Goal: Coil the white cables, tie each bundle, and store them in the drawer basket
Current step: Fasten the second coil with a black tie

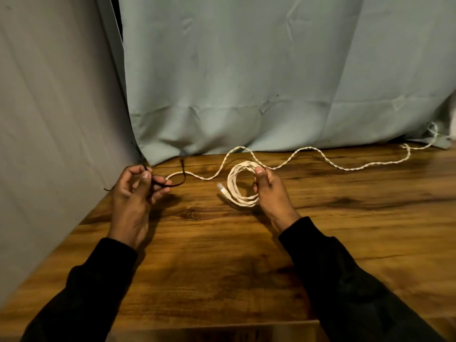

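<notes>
My right hand [267, 191] grips a coiled white cable bundle [238, 187] just above the wooden table [222, 255], thumb on the coil's top. A connector end [222, 190] sticks out at the coil's left. My left hand [137, 191] pinches a thin dark tie string [172, 185] that loops out to the right. A second white braided cable [308, 150] lies uncoiled in waves along the table's back edge, from near the left hand to the far right. No drawer basket is in view.
A pale green cloth [246, 82] hangs behind the table and rests on its back edge. A grey cloth wall [49, 119] stands at the left. The table's front edge [222, 325] is near the bottom of the view.
</notes>
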